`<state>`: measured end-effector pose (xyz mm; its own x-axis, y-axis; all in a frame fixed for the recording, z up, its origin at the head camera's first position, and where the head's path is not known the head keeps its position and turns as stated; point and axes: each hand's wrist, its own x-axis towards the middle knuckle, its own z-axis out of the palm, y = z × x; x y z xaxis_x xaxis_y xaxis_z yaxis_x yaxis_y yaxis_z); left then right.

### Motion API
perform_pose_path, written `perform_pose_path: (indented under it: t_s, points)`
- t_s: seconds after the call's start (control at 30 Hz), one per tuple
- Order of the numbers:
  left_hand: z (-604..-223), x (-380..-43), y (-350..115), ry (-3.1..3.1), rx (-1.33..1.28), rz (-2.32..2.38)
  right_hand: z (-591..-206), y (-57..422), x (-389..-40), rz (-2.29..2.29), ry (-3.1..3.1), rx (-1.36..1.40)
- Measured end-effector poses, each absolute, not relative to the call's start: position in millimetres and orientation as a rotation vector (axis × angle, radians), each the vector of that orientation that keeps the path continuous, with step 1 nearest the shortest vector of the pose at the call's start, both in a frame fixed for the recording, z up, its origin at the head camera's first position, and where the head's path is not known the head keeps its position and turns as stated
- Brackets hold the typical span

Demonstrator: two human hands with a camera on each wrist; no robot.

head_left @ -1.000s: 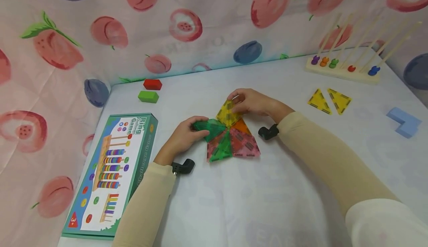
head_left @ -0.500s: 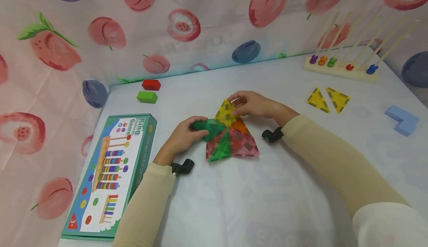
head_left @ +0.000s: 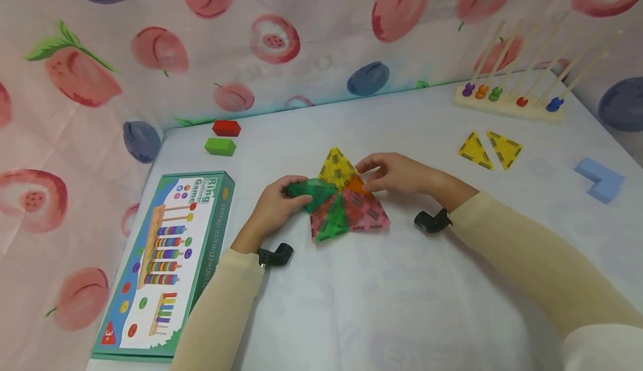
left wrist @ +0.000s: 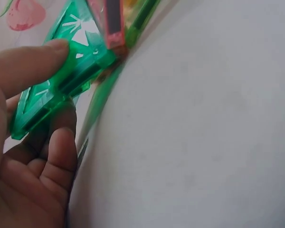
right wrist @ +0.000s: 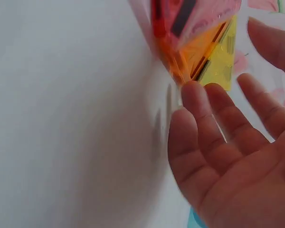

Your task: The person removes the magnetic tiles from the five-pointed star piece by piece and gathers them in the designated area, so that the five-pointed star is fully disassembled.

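Note:
A cluster of translucent triangular magnetic tiles stands mid-table, joined around a common middle. My left hand (head_left: 273, 206) pinches the dark green magnetic tile (left wrist: 80, 42) on the cluster's left side, thumb on its face. At the back rises a yellow magnetic tile (head_left: 336, 165), with an orange magnetic tile (head_left: 358, 184) beside it. Pink magnetic tiles (head_left: 370, 215) and a lighter green magnetic tile (head_left: 335, 223) face the front. My right hand (head_left: 402, 173) is spread to the right of the orange tile, holding nothing. In the right wrist view its fingertips are close to that tile; contact is unclear.
Two yellow triangular tiles (head_left: 504, 149) lie at right, near a blue angular block (head_left: 600, 180). A pegged wooden rack (head_left: 509, 109) with coloured rings stands behind. Red (head_left: 226, 128) and green (head_left: 220, 147) blocks lie back left, a game box (head_left: 166, 265) in front.
My right hand has let go of the yellow tile and moved right and nearer, down beside the orange one. My left hand keeps its grip on the green tile.

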<state>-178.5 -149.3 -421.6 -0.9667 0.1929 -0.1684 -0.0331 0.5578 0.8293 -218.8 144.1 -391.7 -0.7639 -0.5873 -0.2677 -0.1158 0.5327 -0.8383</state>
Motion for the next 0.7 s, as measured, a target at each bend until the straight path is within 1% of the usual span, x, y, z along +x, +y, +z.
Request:
perform_pose_path:
  t_s: [0.17,0.37,0.53,0.7]
  points:
    - [-423.7,-175.8,-145.6,2.581,0.086,1.385,-391.5,153.7,-203.0,-1.085,2.285,-0.559]
    - [-422.6,-172.3,-145.5,2.613,0.058,1.365,-393.4,156.0,-185.8,-1.151,2.212,-0.497]
    - [-419.1,-168.5,-148.7,2.6,0.061,1.293,-395.9,156.9,-190.1,-1.205,2.273,-0.465]
    - [-417.3,-166.5,-145.3,2.591,0.151,1.208,-401.2,160.2,-196.8,-1.288,2.287,-0.38]
